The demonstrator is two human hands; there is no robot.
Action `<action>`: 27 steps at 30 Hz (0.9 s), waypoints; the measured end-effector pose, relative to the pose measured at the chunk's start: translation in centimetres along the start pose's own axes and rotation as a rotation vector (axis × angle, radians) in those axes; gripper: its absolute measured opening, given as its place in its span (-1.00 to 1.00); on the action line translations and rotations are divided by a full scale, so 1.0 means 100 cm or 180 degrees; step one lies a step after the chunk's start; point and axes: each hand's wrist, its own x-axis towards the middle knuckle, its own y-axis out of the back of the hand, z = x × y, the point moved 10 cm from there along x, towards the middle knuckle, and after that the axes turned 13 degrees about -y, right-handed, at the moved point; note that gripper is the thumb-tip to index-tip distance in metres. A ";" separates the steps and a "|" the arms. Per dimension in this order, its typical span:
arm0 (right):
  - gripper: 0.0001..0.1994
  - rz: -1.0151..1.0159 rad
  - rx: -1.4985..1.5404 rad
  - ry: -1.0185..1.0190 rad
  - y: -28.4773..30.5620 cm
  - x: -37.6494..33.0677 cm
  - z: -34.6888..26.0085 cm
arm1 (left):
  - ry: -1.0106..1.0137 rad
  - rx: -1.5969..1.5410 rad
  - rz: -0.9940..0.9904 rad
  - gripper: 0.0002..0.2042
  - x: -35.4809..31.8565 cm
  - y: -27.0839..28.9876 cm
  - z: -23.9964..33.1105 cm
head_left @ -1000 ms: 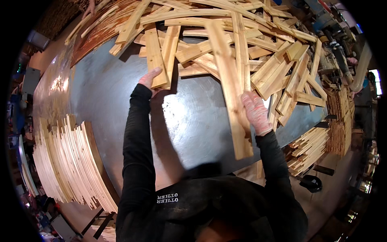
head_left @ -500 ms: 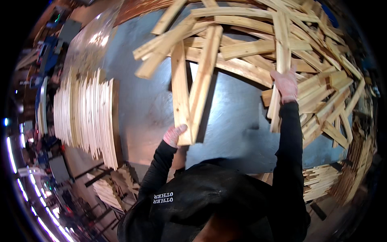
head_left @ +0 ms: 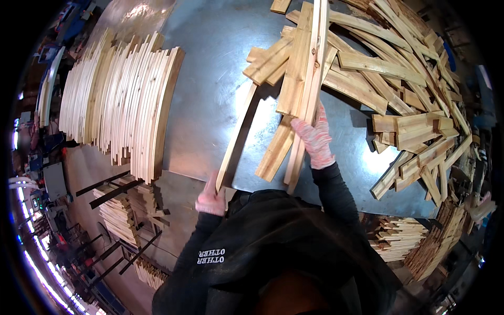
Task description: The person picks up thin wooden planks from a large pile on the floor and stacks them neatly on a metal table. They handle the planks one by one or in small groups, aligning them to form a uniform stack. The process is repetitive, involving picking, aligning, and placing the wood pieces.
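Note:
My left hand point(head_left: 211, 201), in a pinkish knit glove, is closed around the near end of a narrow wooden board point(head_left: 236, 137) tipped on its edge. That board slants away over the metal table. My right hand point(head_left: 316, 139), gloved alike, grips a long wooden board point(head_left: 315, 58) at the middle, its thumb to the left. Against this one lies a wider flat board point(head_left: 295, 71), its near end by my right thumb. Below them a shorter board point(head_left: 276, 151) rests on the table. My right palm and some fingertips are hidden.
A loose heap of boards point(head_left: 380, 68) covers the right side of the grey metal table point(head_left: 202, 68). Neatly stacked boards point(head_left: 115, 100) stand edge-up at the left. More stacks point(head_left: 396, 239) sit low beyond the near edge, by a dark metal rack point(head_left: 116, 193) at the left.
The view has shifted right. My right hand has come inward from the heap with a long board. The board in my left hand has turned onto its edge, apart from its neighbour.

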 end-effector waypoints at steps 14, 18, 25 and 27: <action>0.08 0.1970 -0.3635 -0.0621 -0.032 0.132 -0.020 | -0.0541 -0.0113 0.1106 -0.35 0.118 0.054 0.002; 0.05 0.1556 -0.2946 -0.0450 -0.005 0.113 -0.023 | -0.0897 -0.0423 0.1167 -0.31 0.253 0.023 0.099; 0.00 0.0718 -0.0887 -0.1041 0.088 -0.010 0.020 | -0.0929 0.1158 -0.0427 0.02 0.333 -0.080 0.189; -0.10 0.0518 -0.0221 -0.1251 0.081 -0.035 0.014 | -0.0843 0.0532 -0.0879 -0.03 0.352 -0.098 0.163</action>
